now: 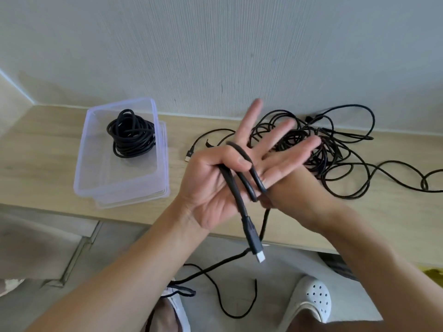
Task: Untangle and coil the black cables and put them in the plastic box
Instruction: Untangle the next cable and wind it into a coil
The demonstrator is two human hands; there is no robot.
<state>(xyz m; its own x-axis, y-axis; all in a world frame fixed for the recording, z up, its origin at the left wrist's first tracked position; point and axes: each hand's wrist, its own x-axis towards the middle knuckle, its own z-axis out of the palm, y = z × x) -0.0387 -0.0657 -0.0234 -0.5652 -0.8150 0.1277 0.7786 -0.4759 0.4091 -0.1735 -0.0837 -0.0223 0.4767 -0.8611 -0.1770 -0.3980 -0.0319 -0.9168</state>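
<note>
My left hand (215, 188) is held palm up with fingers spread, and a black cable (237, 195) is looped around it with the thumb pinning it. The cable's plug (255, 243) dangles below the palm, and the loose end trails to the floor. Mostly hidden behind the left hand, my right hand (294, 195) grips the same cable under the fingers. A clear plastic box (96, 173) stands at the left of the shelf with one coiled black cable (131, 135) inside. A tangle of black cables (318, 144) lies on the shelf at the right, behind my hands.
The light wooden shelf (36, 164) runs along a pale wall. A second clear lid or tray lies under the box. Below the shelf edge are a grey floor, my two white shoes (311, 300) and slack cable (215, 283).
</note>
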